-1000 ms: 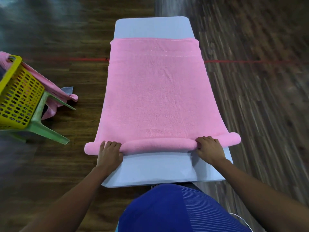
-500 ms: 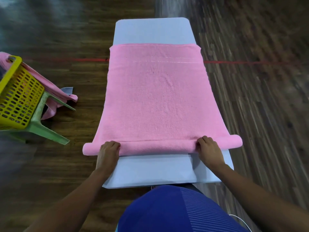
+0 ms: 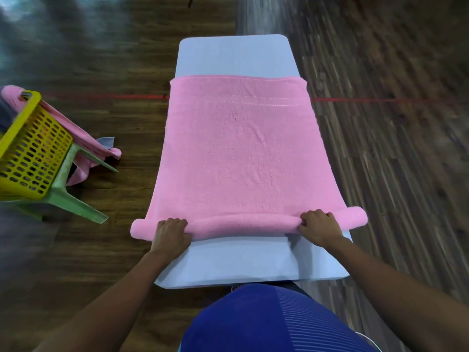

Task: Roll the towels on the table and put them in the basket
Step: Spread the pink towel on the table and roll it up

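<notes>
Two grips on one roll (image 3: 243, 224). Left grip (image 3: 170, 233) curled over the rolled near edge of the pink towel (image 3: 243, 153), fingers bent round the top of it. Right grip (image 3: 320, 226) likewise, curled round the same roll further along.

Between the grips: a smooth tube of towel lying across the worktop (image 3: 233, 54). Outward of each grip: a short end of roll overhanging the worktop's side edge. Ahead of the grips: the rest of the towel spread flat, far hem stopping short of the worktop's far end. Behind the grips, toward the body: bare pale worktop.

Well off to the left of the left grip: yellow basket (image 3: 30, 153) on a green stool (image 3: 73, 199), both on the wooden floor (image 3: 393, 174). Second towel (image 3: 76, 133), also pink, draped over the basket's far rim and hanging down behind. Red line (image 3: 380, 100) on the floor, ahead of both grips.
</notes>
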### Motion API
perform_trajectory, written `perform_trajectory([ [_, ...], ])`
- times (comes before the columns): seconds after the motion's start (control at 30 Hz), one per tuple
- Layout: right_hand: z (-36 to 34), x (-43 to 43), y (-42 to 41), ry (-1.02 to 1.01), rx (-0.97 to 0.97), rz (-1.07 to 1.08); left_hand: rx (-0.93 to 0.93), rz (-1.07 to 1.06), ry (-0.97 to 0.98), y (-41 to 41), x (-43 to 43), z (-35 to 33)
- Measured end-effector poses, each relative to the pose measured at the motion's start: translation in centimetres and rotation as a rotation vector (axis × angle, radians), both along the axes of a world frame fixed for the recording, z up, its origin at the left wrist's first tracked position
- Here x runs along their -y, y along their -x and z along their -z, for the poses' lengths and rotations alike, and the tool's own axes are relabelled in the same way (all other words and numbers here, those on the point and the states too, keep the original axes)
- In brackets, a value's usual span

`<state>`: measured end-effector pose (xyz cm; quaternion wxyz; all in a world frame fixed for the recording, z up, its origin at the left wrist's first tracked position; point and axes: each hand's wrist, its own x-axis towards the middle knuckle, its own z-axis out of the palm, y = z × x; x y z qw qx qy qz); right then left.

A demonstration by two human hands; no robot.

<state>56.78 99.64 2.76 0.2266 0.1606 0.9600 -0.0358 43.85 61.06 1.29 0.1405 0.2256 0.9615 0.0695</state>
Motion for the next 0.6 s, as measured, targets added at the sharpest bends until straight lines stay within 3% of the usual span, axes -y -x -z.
perform_trajectory([
  [0.07, -0.5, -0.4, 0.3, 0.112, 0.149, 0.055, 0.154, -0.029, 0.041, 0.5, 0.1, -0.4],
  [0.13, 0.0, -0.7, 0.1, 0.154, 0.135, 0.102, 0.190, -0.069, -0.012, 0.7, 0.6, 0.0],
  [0.27, 2.0, -0.5, -1.1, -0.028, -0.352, 0.060, -0.135, -0.075, -0.100, -0.1, 0.6, 1.1],
  [0.33, 2.2, -0.2, -1.3, 0.010, -0.421, 0.045, -0.193, -0.057, -0.144, -0.5, 0.2, 1.0],
  [0.6, 3.2, 1.0, -2.8, 0.136, -0.299, 0.046, -0.093, -0.002, -0.117, -2.9, 0.7, 1.9],
])
